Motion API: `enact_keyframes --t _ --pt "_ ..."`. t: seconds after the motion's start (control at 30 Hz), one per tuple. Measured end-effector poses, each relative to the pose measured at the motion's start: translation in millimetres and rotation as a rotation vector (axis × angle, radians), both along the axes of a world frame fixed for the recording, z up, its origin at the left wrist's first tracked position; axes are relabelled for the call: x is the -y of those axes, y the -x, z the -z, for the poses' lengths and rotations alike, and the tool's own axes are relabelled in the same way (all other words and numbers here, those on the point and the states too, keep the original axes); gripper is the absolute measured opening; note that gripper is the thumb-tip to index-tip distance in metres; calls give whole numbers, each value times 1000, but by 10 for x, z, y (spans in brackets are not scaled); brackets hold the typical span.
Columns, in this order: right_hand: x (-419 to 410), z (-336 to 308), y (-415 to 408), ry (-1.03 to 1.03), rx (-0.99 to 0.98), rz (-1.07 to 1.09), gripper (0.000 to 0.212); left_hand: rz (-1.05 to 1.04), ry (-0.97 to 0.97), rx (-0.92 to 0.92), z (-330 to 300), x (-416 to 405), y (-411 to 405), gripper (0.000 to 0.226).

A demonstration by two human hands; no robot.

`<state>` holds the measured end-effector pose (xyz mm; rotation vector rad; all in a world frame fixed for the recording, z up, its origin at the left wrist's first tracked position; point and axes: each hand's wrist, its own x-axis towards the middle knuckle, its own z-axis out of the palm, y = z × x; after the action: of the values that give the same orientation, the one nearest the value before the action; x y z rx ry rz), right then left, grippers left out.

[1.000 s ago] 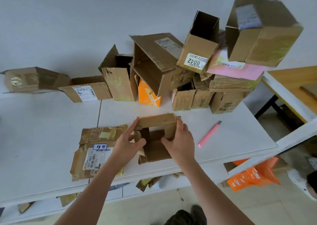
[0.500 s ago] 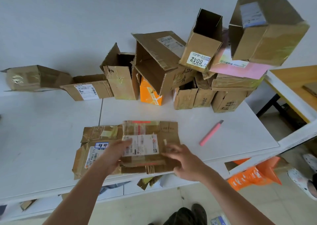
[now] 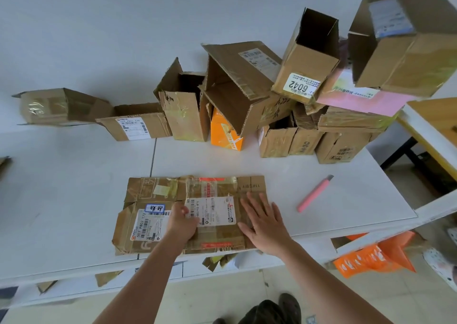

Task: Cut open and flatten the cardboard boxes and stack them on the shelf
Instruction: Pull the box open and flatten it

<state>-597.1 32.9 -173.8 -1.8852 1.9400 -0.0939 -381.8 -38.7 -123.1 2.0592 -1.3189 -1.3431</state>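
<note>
1. Head view, far left first: an unflattened box (image 3: 61, 106) lies on its side at the far edge of the bench (image 3: 61, 187), and the row of uncut boxes (image 3: 237, 96) runs rightward along the wall. Leave those until the sheet under your palms is finished.
2. Nearer you, the earlier flattened box (image 3: 143, 215) lies on the bench, and the newly flattened box (image 3: 217, 212) overlaps its right part. Square the two edges before you lift, so they travel as one stack.
3. Your left hand (image 3: 183, 224) rests near the white label, fingers curled down onto the cardboard; whether they pinch an edge I cannot tell. Press with the heel of that hand to crush the fold line.
4. Your right hand (image 3: 264, 222) lies flat on the right part, fingers (image 3: 249, 202) spread and straight. Sweep it outward toward the right edge to drive out any spring in the creases.
5. Right of the sheets, the pink cutter (image 3: 314, 195) lies apart from both hands; keep your sweep short of it.
6. My judgement: the near edge overhangs the bench, so slide the stack off there to carry it to the shelf.
</note>
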Motion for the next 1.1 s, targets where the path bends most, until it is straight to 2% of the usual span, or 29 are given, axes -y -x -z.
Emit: enact_keyframes --t 0.07,0.13,0.27,0.37,0.47,0.53,0.57,0.67,0.7,0.8,0.83,0.9,0.93,0.97,1.03,1.07,1.1 --pt "-2 -127 21 128 185 162 69 23 64 -41 -74 -16 20 20" --pt "-15 -316 16 264 366 372 71 52 141 -103 -171 -13 1 23" --pt "155 -705 -154 215 746 336 66 4 307 -125 -442 112 -296 25" --pt "443 -908 -483 265 791 305 63 -112 348 -166 -628 271 -689 29" --pt "757 -1033 -749 163 809 230 68 -213 165 -298 -752 333 -1122 47" --pt "954 -1117 -830 101 751 121 71 -210 3 -459 -761 268 -1358 38" --pt "1046 -1157 -858 98 688 79 74 -227 -19 -519 -727 218 -1448 31" --pt "1241 -1224 -974 184 388 148 82 -487 76 -648 -575 73 -1570 14" --pt "1253 -1219 -1040 171 392 206 84 -585 89 -706 -522 33 -1556 12" --pt "1134 -1092 -1360 -6 775 304 94 -689 20 -805 -413 -108 -1315 8" --pt "1054 -1017 -1477 -25 838 304 94 -686 -18 -798 -378 -163 -1212 5" --pt "948 -848 -1591 5 862 344 88 -690 -84 -741 -326 -245 -1073 9" --pt "937 -769 -1588 12 863 380 85 -708 -73 -650 -304 -273 -1060 18" --pt "931 -706 -1563 6 852 402 82 -727 -17 -495 -269 -284 -1082 33" --pt "920 -599 -1501 10 791 378 77 -682 188 22 -221 -276 -1194 63" --pt "904 -566 -1490 17 761 345 76 -579 319 233 -233 -274 -1243 67" --pt "880 -533 -1499 20 718 299 74 -425 412 345 -221 -254 -1273 64"
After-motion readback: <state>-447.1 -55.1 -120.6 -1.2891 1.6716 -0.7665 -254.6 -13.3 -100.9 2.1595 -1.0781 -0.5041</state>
